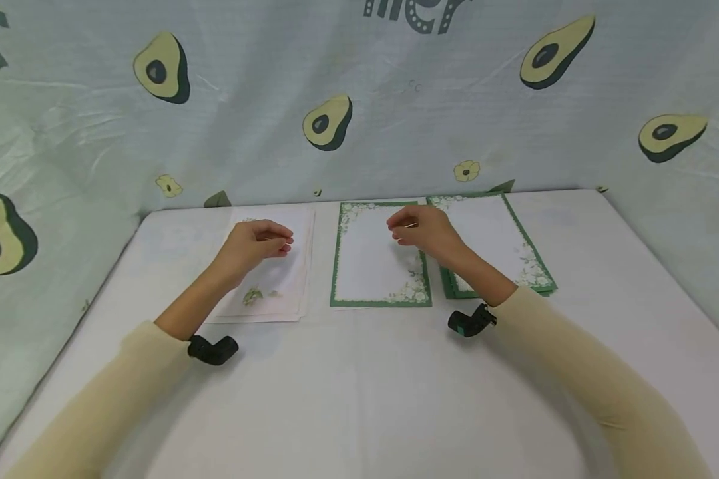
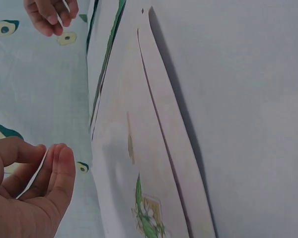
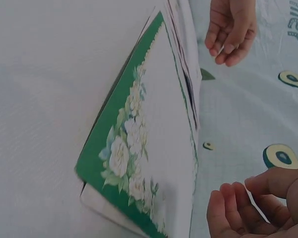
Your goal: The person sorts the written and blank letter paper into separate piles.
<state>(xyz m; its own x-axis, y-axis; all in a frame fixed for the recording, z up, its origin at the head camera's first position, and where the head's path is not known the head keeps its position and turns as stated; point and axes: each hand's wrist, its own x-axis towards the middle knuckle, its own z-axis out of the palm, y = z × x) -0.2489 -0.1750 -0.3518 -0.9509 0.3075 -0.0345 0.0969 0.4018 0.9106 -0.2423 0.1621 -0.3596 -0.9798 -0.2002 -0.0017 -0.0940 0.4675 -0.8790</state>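
Note:
Over the left pile of pale pink sheets (image 1: 275,293) hovers my left hand (image 1: 254,246), fingers loosely bent, thumb close to the fingertips. The left wrist view shows this left hand (image 2: 37,188) with nothing in it, and a white flower print on the top sheet. My right hand (image 1: 425,233) hangs above the middle green-bordered sheet (image 1: 377,266), covering part of its right edge. Its fingers are relaxed and hold nothing, as the right hand (image 3: 258,203) in the right wrist view shows. White roses decorate that sheet's corner.
A second pile of green-bordered sheets (image 1: 491,239) lies to the right, slightly turned, partly behind my right forearm. The white-covered table (image 1: 359,386) meets a hanging cloth (image 1: 245,146) with avocado prints at the back. Black wrist cameras (image 1: 214,350) sit on both wrists.

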